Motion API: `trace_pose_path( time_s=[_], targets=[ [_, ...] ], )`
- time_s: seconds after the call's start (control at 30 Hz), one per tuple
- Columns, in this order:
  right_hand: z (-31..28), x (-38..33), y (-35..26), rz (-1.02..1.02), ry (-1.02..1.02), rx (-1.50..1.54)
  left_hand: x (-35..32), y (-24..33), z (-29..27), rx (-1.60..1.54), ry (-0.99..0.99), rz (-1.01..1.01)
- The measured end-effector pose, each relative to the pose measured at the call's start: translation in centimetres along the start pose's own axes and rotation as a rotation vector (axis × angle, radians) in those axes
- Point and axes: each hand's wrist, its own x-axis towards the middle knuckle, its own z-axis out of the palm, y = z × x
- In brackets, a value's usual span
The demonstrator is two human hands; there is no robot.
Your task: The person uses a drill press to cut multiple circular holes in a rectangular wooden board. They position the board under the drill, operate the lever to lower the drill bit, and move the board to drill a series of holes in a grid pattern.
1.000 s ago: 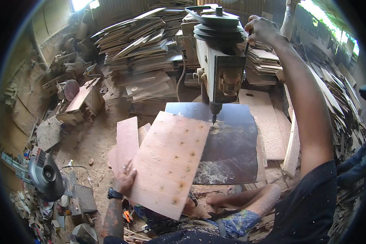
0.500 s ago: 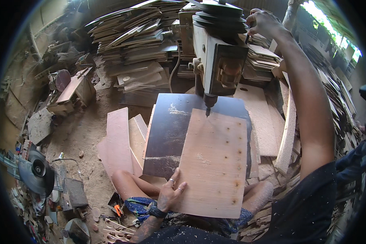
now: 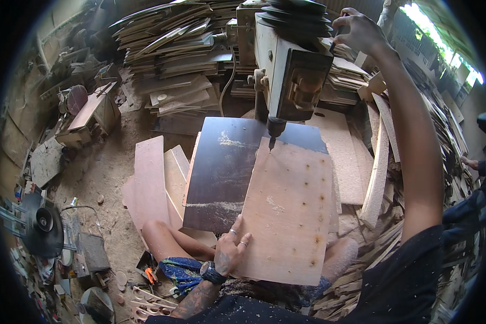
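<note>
At six o'clock, nearest you: your left hand (image 3: pixel 230 254), wearing a watch (image 3: pixel 213 273), is holding the near left edge of the plywood panel (image 3: pixel 289 216); two ringed digits are showing, the others hiding from view.

Item, the panel: it is lying at two o'clock from that hand, overhanging the near side of the dark worktable (image 3: pixel 216 173). Its long axis is running from six to just past twelve. Dark spots (image 3: pixel 317 240) are lining its three o'clock side. Your left hand is being the nearer one.

Item, drill bit (image 3: pixel 271 143): it is pointing down at the panel's far left corner, between twelve and one from your left hand; whether its tip is touching, I cannot tell.

Item, drill press (image 3: pixel 294 70): it is standing at twelve.

Item, your right hand (image 3: pixel 360 32): at one o'clock, raised, it is curling its fingers around a dark lever (image 3: pixel 332 46).

Farthest, at eleven: stacked boards (image 3: pixel 167 54) are lying in uneven layers.
</note>
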Motion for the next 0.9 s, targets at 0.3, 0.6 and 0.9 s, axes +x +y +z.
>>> trace_pose_path(
  time_s=[0.3,0.6,0.9],
  targets=[
    [-1.6,-6.9,-0.9,-0.130,0.322,0.191,0.4,0.2,-0.1,0.116,-0.084,0.005],
    [1.5,-11.4,-4.2,0.357,0.617,1.000,0.2,0.9,-0.1,0.278,-0.154,-0.100],
    [2.5,-13.7,-9.4,0.482,0.757,1.952,0.2,1.1,-0.3,0.242,-0.141,-0.090]
  ],
)
